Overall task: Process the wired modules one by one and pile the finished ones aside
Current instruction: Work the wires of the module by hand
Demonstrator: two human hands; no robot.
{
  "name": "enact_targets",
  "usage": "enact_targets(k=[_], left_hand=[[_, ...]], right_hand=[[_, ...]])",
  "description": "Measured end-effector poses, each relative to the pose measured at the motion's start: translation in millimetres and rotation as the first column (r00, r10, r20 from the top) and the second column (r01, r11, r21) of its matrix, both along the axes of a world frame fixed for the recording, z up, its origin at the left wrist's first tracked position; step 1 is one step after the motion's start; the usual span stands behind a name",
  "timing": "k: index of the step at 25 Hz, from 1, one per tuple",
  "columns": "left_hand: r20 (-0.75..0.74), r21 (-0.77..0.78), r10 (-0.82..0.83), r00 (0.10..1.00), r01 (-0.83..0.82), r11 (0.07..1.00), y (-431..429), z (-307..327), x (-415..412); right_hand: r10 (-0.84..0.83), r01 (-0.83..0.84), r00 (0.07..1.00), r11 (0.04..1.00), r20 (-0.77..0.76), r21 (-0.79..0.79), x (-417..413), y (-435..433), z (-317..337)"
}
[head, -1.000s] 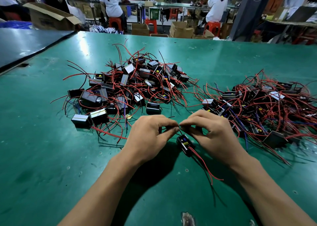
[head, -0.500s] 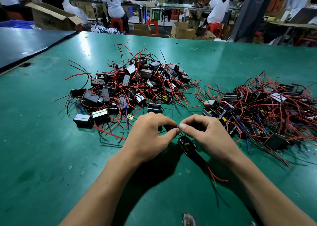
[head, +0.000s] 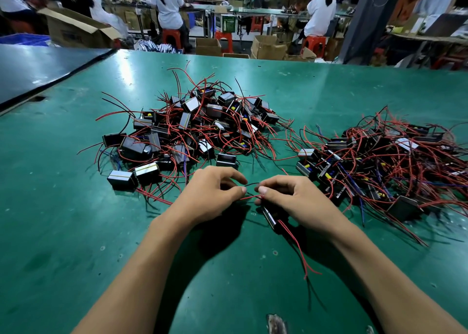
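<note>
A small black module (head: 271,217) with red and black wires lies on the green table under my right hand (head: 296,202). My left hand (head: 212,196) and my right hand both pinch its thin wires, which run between my fingertips. One long red wire (head: 298,250) trails from the module toward me. A big pile of black modules with red wires (head: 192,128) sits beyond my left hand. A second tangled pile (head: 379,163) lies to the right of my right hand.
The green table (head: 63,232) stretches wide around my arms; a worn spot (head: 276,323) marks its near edge. A dark table (head: 30,70) adjoins at the far left. Beyond the far edge are cardboard boxes (head: 268,47), red stools and seated people.
My fingertips have drawn slightly apart, stretching the wires between them. The module has tilted under my right hand and its long red wire has swung further toward me.
</note>
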State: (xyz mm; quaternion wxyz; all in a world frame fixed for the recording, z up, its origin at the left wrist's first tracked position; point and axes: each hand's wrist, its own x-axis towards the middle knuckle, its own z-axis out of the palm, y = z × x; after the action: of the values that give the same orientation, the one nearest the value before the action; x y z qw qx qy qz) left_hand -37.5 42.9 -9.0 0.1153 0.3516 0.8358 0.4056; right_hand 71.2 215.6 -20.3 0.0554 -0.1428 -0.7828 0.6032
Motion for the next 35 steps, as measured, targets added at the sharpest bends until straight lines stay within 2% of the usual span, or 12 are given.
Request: enact_targets(k=[3, 7, 13, 20, 30, 35], left_hand=[[0.065, 0.033, -0.011, 0.998, 0.009, 0.999, -1, 3, 2], [0.139, 0.054, -0.029, 0.990, 0.022, 0.998, -1, 8, 6], [0.123, 0.095, -0.072, 0.990, 0.061, 0.994, -1, 8, 14], [0.067, 0.099, -0.058, 0.996, 0.051, 0.994, 1, 7, 19], [0.177, 0.166, -0.038, 0.984, 0.008, 0.986, 4, 4, 20], [0.178, 0.250, -0.058, 0.982, 0.012, 0.968, 5, 2, 22]], right_hand=[[0.137, -0.137, 0.991, 0.989, 0.010, -0.050, 4, 5, 3], [0.178, -0.179, 0.984, 0.979, -0.024, -0.096, 8, 9, 4], [0.036, -0.043, 0.995, 0.996, -0.094, -0.075, 4, 1, -2], [-0.011, 0.003, 0.989, 0.999, -0.146, -0.053, 5, 0, -3], [-0.072, 0.060, 0.986, 0.995, -0.153, -0.084, 3, -1, -5], [-0.093, 0.075, 0.984, 0.990, -0.155, -0.118, 4, -3, -4]])
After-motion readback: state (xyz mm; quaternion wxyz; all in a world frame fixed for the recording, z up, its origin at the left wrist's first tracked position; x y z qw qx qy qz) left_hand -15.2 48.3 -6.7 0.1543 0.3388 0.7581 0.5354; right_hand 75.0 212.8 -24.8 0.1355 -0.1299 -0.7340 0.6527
